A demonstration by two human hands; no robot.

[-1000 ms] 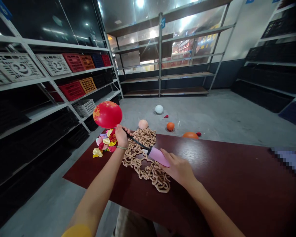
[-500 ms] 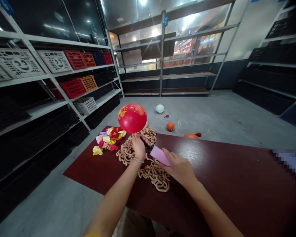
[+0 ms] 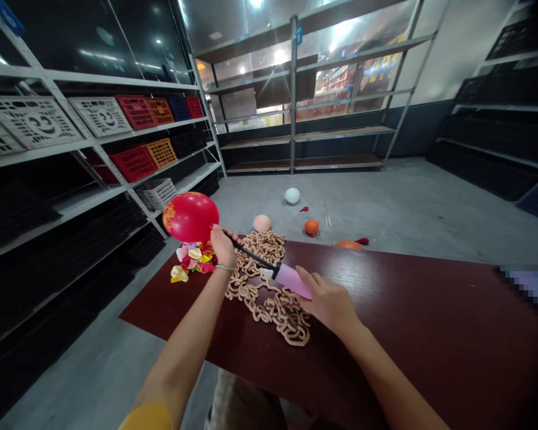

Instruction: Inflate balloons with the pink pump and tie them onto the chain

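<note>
A red balloon (image 3: 190,217) with yellow print swells from the fingers of my left hand (image 3: 224,246). That hand is closed around the balloon's neck and the end of a black rod. The rod runs out of a hand pump with a pink barrel (image 3: 291,279), which my right hand (image 3: 329,301) grips. Beneath the pump, a heap of tan, cord-like loops (image 3: 269,301) lies on the dark red table (image 3: 394,310). Left of it is a pile of uninflated balloons (image 3: 192,261) in several colours, partly behind the red balloon and my left hand.
On the floor beyond the table are a white balloon (image 3: 292,196), an orange balloon (image 3: 311,227) and a peach balloon (image 3: 262,223). Shelving with plastic crates (image 3: 137,164) stands on the left. A metal rack (image 3: 293,95) stands at the back.
My left hand has moved left with the red balloon, and a long stretch of black rod now shows out of the pump. My right hand has stayed nearly in place.
</note>
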